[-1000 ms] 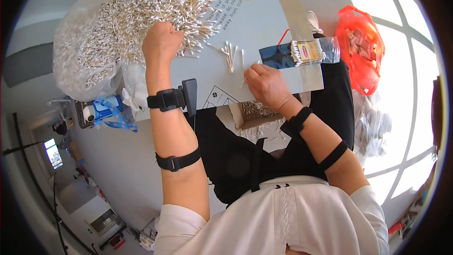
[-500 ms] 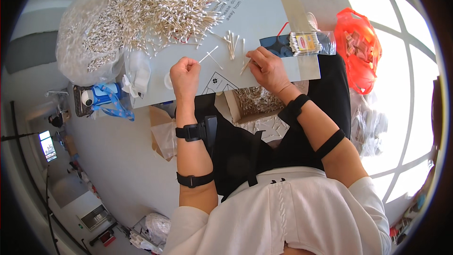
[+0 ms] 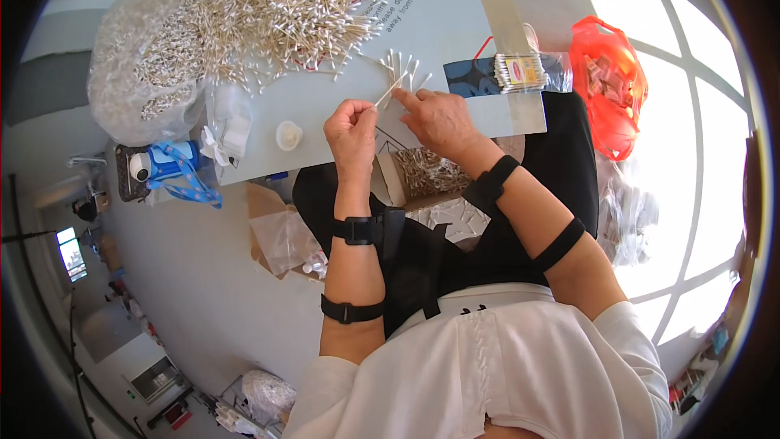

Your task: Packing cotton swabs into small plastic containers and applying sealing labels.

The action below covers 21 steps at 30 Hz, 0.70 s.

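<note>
Both wrists cross the near edge of the desk (image 3: pixel 467 24); bare surface separates the swab pile (image 3: pixel 301 8) from the left hand (image 3: pixel 351 134). That hand pinches one swab (image 3: pixel 390 90) above the desk. The right hand (image 3: pixel 441 120), partly curled, meets loose swabs; any grip cannot be confirmed. Held swab: slim, pale stem, white tip.

White short-sleeved top (image 3: pixel 406 370), black trousers (image 3: pixel 569 171), black buckled straps (image 3: pixel 354 312), dark wrist module (image 3: pixel 393 232).

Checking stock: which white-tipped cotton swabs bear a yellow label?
The aligned bundle right of the right hand; the loose heap and the boxed swabs show none.
</note>
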Each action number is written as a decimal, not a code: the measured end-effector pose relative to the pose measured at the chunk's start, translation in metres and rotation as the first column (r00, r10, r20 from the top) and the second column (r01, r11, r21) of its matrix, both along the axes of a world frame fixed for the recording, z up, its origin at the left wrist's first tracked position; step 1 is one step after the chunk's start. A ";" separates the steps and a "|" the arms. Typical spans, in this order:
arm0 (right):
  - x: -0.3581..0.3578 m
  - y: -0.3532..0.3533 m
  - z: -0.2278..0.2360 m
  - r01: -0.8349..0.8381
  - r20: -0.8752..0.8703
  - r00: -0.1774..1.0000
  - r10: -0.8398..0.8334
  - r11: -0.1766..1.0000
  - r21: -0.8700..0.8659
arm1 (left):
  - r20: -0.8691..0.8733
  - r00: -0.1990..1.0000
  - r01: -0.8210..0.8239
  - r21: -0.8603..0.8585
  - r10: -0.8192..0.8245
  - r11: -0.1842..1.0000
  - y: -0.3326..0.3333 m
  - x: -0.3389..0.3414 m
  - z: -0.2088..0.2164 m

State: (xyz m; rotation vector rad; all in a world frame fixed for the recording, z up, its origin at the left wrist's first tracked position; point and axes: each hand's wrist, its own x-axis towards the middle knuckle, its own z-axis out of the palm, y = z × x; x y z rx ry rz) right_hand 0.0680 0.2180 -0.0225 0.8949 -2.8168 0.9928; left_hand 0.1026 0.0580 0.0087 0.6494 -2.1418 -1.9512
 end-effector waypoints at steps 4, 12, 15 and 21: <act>-0.003 0.009 -0.007 0.008 0.045 0.999 -0.001 0.986 -0.166 | 0.017 0.991 0.132 0.054 -0.133 0.990 -0.017 0.015 0.022; 0.001 0.042 -0.006 0.300 0.295 0.942 -0.157 0.786 -0.540 | 0.341 0.760 0.612 -0.092 -0.553 0.785 0.002 0.056 0.017; 0.005 0.047 -0.008 0.257 0.227 0.961 -0.156 0.805 -0.535 | 0.274 0.890 0.430 -0.230 -0.366 0.873 0.008 0.048 0.008; 0.010 0.049 -0.008 0.141 0.077 0.990 -0.119 0.895 -0.424 | 0.084 0.986 0.163 -0.597 -0.141 0.785 0.002 0.003 -0.016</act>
